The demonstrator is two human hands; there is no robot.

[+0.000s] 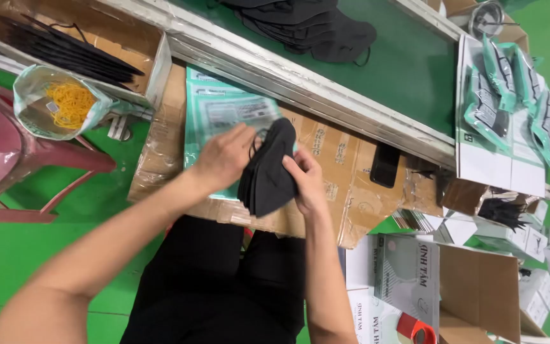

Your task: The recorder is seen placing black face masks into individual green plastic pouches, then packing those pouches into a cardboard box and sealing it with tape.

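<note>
- At far left, a pink plastic stool (7,159) stands on the green floor; a bag of yellow rubber bands (68,103) sits just beside it.
- Left hand (224,156): fingers curled around the upper left edge of a stack of black face masks (270,171), grasping it.
- Stack held tilted, just above the cardboard sheet (332,172) and a pile of teal packaging pouches (224,114).
- Right hand (305,181): fingers clamped on the stack's right edge.
- Further right, a black phone (384,165) lies on the cardboard.
- Far right, filled teal pouches (510,83) rest on white boxes.
</note>
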